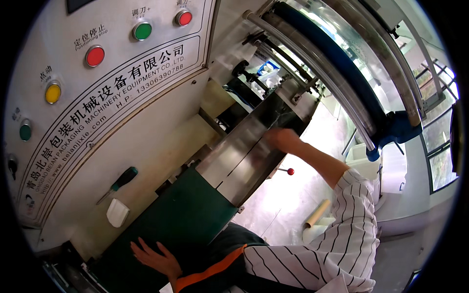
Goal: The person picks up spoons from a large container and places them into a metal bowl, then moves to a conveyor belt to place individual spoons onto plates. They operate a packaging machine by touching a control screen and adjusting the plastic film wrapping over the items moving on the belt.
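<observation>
My left hand (157, 259) rests with fingers spread on or just over the green conveyor belt (185, 215), holding nothing. My right arm, in a striped sleeve, reaches forward across a shiny metal plate (229, 168) with a long dark slot. At its end my right hand (283, 140) is smeared by motion over the far part of the plate, where a dark sheet-like section (278, 115) begins. Its fingers cannot be made out, nor whether anything is in them.
A control panel (117, 73) with coloured push buttons stands at the left. Below it lie a green-handled screwdriver (123, 179) and a white block (117, 213). Large rollers (337, 73) hang at the upper right. A red-knobbed lever (290, 171) sticks out beside the plate; a cardboard tube (317, 214) lies beyond.
</observation>
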`<state>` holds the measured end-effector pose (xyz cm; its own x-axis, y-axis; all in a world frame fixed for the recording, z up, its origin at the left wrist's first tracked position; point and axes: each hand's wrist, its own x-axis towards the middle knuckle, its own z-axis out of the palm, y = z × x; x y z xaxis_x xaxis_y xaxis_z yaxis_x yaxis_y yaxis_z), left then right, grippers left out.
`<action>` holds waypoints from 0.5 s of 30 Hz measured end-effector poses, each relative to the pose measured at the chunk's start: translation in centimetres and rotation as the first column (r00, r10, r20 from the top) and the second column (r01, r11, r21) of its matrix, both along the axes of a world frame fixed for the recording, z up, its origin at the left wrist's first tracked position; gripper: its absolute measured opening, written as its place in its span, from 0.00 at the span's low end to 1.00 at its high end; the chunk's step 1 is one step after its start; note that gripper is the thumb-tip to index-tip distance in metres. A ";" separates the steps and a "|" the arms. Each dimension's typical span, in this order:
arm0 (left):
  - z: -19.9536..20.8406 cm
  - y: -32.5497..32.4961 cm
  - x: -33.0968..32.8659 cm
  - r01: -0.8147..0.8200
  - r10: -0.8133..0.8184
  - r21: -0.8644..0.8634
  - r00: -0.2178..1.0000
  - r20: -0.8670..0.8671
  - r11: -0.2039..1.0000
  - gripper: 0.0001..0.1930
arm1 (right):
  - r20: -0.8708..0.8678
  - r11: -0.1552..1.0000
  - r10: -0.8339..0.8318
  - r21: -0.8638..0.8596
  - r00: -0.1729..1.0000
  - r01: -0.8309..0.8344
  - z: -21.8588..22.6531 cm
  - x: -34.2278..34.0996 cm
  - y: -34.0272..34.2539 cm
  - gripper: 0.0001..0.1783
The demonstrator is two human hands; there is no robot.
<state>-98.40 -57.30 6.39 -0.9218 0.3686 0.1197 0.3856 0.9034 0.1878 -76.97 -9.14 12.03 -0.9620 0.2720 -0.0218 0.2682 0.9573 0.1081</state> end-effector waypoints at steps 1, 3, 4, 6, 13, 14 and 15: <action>0.1 0.1 0.0 -0.006 0.006 0.005 1.000 0.027 1.000 0.23 | -0.009 1.000 0.001 0.000 1.000 -0.001 0.6 -0.1 0.2 0.19; 0.3 0.2 0.0 -0.019 0.019 0.001 1.000 0.016 1.000 0.23 | 0.106 0.791 -0.546 0.392 0.831 0.469 1.9 -0.6 1.2 0.25; 0.3 0.3 0.1 -0.024 0.024 0.004 1.000 0.016 1.000 0.23 | 0.098 0.787 -0.549 0.394 0.830 0.474 1.4 0.0 2.0 0.25; 0.1 0.3 -0.1 -0.015 0.015 0.013 1.000 0.020 1.000 0.23 | 0.065 0.713 -0.575 0.529 0.816 0.461 -1.5 1.2 4.2 0.28; -0.2 -0.2 0.1 -0.040 0.041 -0.011 0.999 0.021 0.999 0.23 | 0.127 0.785 -0.420 0.548 0.899 0.289 -4.2 -0.7 8.4 0.20; -0.1 -0.2 0.2 -0.050 0.050 -0.009 0.999 0.009 0.999 0.23 | 0.033 0.779 -0.336 0.571 0.941 0.258 -4.4 -0.6 8.6 0.17; -0.2 -0.2 0.2 -0.050 0.050 -0.006 0.999 0.010 0.999 0.23 | -0.059 0.769 -0.244 0.596 0.968 0.230 -4.6 -0.7 8.8 0.15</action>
<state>-98.22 -57.50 6.20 -0.9402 0.3229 0.1086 0.3383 0.9225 0.1859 -77.64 -0.38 7.39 -0.8664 0.4570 0.2012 0.4691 0.6068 0.6417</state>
